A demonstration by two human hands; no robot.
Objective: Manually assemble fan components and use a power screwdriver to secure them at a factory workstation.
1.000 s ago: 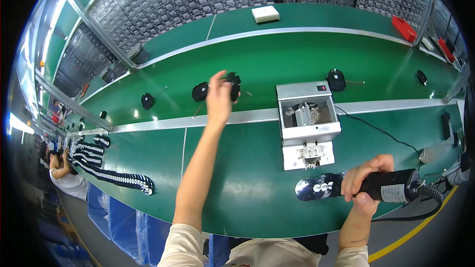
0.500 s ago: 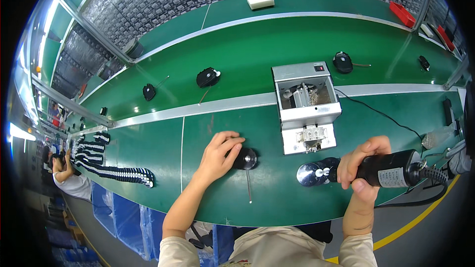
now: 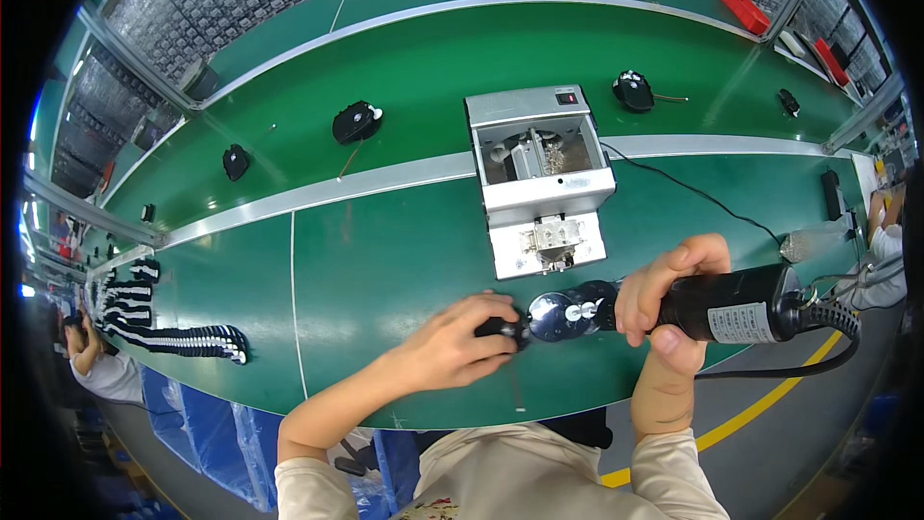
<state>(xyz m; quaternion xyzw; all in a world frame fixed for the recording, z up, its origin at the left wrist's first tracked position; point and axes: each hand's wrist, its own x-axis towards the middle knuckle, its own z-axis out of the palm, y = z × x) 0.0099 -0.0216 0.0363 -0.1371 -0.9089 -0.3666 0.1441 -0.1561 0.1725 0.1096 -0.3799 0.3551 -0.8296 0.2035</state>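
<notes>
My right hand [image 3: 669, 294] is wrapped round a black corded electric screwdriver [image 3: 736, 306] with a pale label, held roughly level and pointing left. Its front end is hidden by my fingers and by an overlapping row of shiny black round pieces [image 3: 553, 316], which lies just left of the hand. Between its bent fingers my left hand [image 3: 467, 339] grips a small black rounded piece [image 3: 502, 329], low over the green bench. That piece is close against the left end of the row; I cannot tell whether they touch. A thin wire [image 3: 520, 393] trails below it toward the bench edge.
A metal screw feeder [image 3: 539, 178] stands beyond my hands, its cable running right. Black housings with wires [image 3: 358, 122] lie on the green belt [image 3: 462, 63] behind. Long rows of black parts [image 3: 183, 340] are at far left, near a co-worker [image 3: 101, 366].
My left hand has moved right with the small black piece, up to the row of round pieces. The right hand keeps its grip on the screwdriver. The whole view has shifted.
</notes>
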